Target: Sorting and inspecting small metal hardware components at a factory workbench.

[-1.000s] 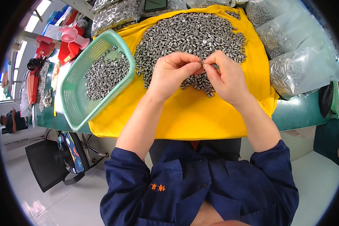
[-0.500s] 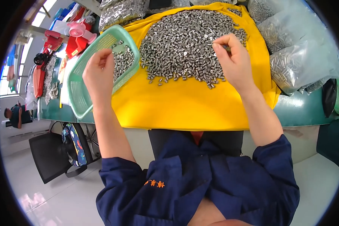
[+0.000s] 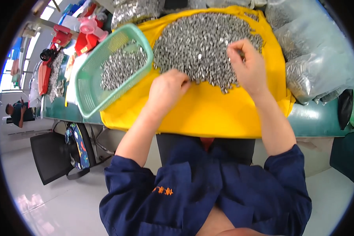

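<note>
A wide heap of small silvery metal cylinders (image 3: pixel 196 43) covers much of a yellow cloth (image 3: pixel 208 116). My left hand (image 3: pixel 166 91) is at the heap's near left edge, fingers curled in and closed; what they hold, if anything, is hidden. Over the heap's right part hovers my right hand (image 3: pixel 249 69), thumb and index finger bent together in a pinch. Whatever lies between those fingertips is too small to make out. To the left, a green plastic basket (image 3: pixel 82 88) stands tilted in view, with many of the same metal parts (image 3: pixel 120 69) inside.
Clear plastic bags of metal parts (image 3: pixel 303 74) line the right side, and more bags (image 3: pixel 133 13) lie at the back. Left of the basket are a pink fan (image 3: pixel 89 26) and red bins (image 3: pixel 85 43). A black chair (image 3: pixel 49 157) stands lower left; a person (image 3: pixel 17 114) is far off.
My left hand has moved from above the basket rightward to the heap's near edge, uncovering the parts in the basket. My right hand stays nearly in place. The view has shifted slightly.
</note>
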Demonstrator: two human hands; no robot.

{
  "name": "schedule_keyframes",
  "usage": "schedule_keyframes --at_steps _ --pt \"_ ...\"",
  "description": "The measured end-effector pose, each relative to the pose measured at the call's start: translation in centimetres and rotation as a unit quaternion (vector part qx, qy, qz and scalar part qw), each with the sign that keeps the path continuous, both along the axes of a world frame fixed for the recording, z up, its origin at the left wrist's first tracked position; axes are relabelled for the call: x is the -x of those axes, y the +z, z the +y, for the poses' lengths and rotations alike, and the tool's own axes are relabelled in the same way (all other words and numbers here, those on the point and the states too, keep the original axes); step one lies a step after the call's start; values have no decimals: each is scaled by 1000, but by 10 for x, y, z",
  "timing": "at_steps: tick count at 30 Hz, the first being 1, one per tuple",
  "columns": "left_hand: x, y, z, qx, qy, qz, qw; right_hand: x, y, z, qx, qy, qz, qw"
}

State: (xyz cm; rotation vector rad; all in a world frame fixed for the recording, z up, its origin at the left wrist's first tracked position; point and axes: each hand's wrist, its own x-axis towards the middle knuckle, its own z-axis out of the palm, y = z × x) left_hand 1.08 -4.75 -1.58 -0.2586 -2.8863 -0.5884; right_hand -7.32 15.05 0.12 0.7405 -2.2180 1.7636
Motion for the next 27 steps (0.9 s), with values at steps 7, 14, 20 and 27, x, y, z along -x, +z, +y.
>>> schedule_keyframes --at_steps 7,14,20,27 --pt "-3 4 9 46 -61 -36 996 -12 -4 5 -30 2 -16 999" --pt "16 27 12 -335 14 -171 926 -9 -3 2 -5 6 -15 1000" --pt "65 28 40 -640 -47 -167 748 -1 -4 5 4 18 -56 998" --pt "63 8 41 -656 -37 -178 732 -1 -6 5 -11 46 -90 995"
